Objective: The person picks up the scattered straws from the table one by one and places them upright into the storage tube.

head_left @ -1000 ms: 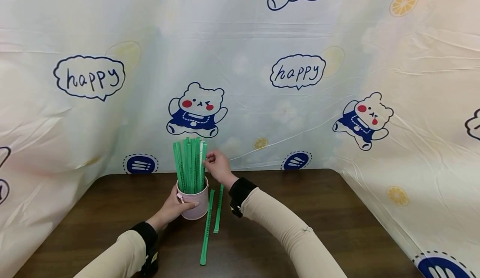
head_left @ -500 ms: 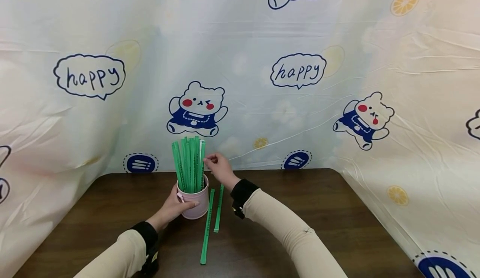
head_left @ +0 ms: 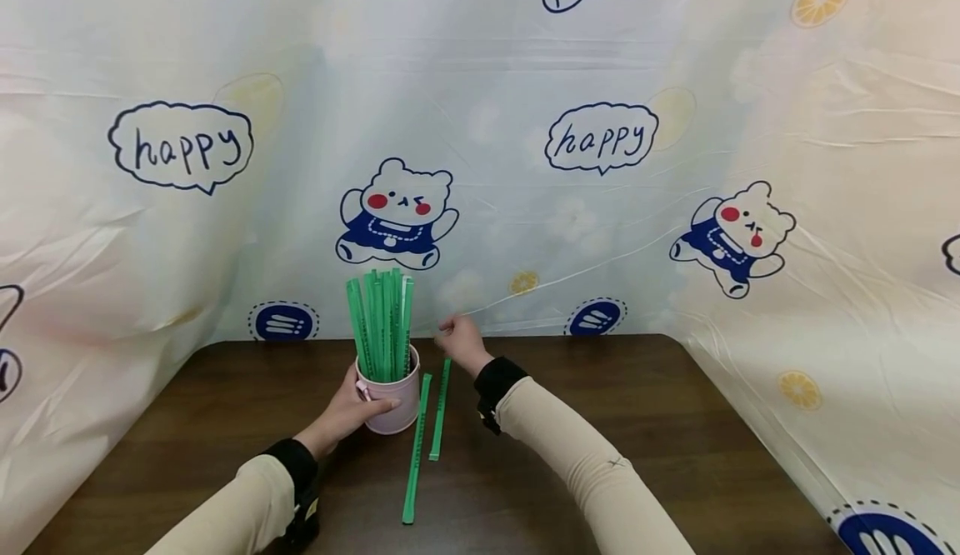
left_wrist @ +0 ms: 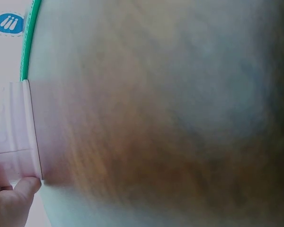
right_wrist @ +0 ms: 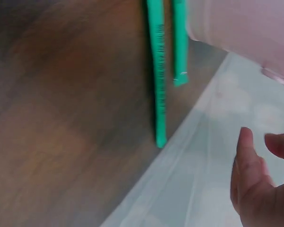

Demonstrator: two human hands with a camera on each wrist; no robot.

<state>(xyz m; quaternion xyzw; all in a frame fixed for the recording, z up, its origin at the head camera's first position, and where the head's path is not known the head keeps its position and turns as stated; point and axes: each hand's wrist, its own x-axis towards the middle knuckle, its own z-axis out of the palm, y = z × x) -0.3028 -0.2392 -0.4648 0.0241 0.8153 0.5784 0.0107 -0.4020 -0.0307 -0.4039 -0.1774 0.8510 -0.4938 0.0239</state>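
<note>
A pale pink bucket [head_left: 405, 392] stands upright near the back of the table, full of several long green strips [head_left: 381, 330] with dark print that look like wrapped straws. My left hand [head_left: 348, 412] grips the bucket at its left side, thumb across the front; in the left wrist view the thumb [left_wrist: 27, 187] lies near the bucket's edge. My right hand [head_left: 462, 343] hovers to the right of the bucket, apart from it. In the right wrist view its thumb and index finger [right_wrist: 245, 146] are spread with nothing between them. Two green strips [head_left: 417, 451] [right_wrist: 158, 71] lie on the table beside the bucket.
The brown wooden table [head_left: 600, 430] reaches back to a pale curtain [head_left: 495, 205] printed with bears and "happy" bubbles. The curtain also hangs along both sides of the table.
My right hand has drawn away from the green strips in the bucket, to the right and slightly down. My left hand stays on the bucket. The head view has tilted slightly.
</note>
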